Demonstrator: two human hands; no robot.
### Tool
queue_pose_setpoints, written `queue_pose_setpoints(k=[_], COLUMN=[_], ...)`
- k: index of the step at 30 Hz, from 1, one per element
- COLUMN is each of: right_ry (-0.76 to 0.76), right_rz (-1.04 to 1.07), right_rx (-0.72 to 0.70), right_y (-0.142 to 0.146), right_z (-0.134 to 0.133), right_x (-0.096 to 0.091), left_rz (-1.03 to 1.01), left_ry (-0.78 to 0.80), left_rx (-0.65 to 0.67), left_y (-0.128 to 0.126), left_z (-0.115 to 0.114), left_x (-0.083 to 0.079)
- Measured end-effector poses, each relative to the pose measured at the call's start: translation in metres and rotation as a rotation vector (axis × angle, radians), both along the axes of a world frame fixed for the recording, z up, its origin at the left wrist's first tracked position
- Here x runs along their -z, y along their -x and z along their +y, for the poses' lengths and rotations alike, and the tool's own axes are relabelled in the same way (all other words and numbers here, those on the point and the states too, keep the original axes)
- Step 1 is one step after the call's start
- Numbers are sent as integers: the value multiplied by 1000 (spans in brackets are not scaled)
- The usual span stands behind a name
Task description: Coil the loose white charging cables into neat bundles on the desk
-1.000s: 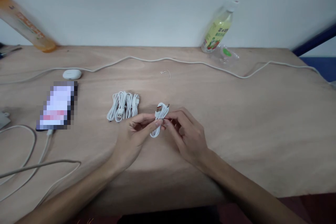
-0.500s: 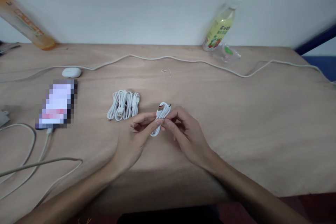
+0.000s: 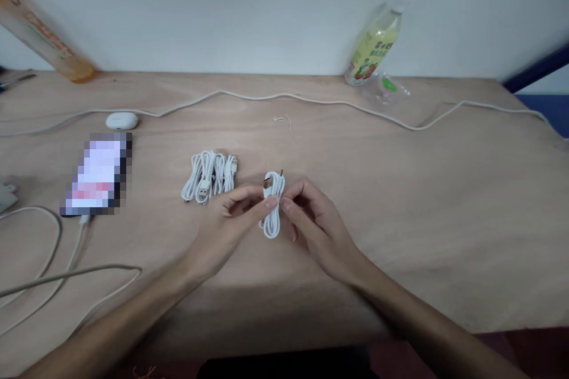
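Observation:
A small coiled white USB cable [image 3: 272,204] is held upright between both hands just above the wooden table [image 3: 400,189]. My left hand [image 3: 226,225] pinches the coil's middle from the left with thumb and forefinger. My right hand [image 3: 317,225] pinches it from the right, fingers curled. Left of the hands, a few bundled white cables [image 3: 208,176] lie side by side on the table.
A phone [image 3: 98,174] with a plugged-in cord lies at left, a white earbud case [image 3: 121,121] behind it. A long white cord [image 3: 311,100] runs across the back. A yellow drink bottle [image 3: 376,41] and an orange bottle [image 3: 44,35] lean against the wall.
The coiled cable has turned from a slant to hang more upright between my fingers. Both hands stay in nearly the same spot.

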State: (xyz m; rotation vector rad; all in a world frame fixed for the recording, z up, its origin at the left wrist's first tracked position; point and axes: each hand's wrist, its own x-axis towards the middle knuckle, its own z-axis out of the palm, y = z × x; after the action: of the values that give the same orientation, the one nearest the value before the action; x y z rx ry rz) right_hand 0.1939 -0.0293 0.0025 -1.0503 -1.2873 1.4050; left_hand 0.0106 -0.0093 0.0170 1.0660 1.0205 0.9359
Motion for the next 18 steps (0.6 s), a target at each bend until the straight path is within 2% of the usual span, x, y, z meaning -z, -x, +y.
queue_pose_setpoints(k=[4, 9, 13, 18], right_ry=[113, 224, 263, 233], right_rz=[178, 311, 336, 259], right_rx=[-96, -167, -207, -186], right_y=[-1, 0, -2, -3], right_z=[3, 4, 4, 5], right_x=[0, 2, 2, 1], left_rz=[-179, -304, -240, -143], left_ry=[87, 161, 158, 100], left_rx=[103, 257, 335, 305], left_y=[3, 7, 11, 14], left_z=[4, 7, 11, 15], left_x=[2, 7, 7, 3])
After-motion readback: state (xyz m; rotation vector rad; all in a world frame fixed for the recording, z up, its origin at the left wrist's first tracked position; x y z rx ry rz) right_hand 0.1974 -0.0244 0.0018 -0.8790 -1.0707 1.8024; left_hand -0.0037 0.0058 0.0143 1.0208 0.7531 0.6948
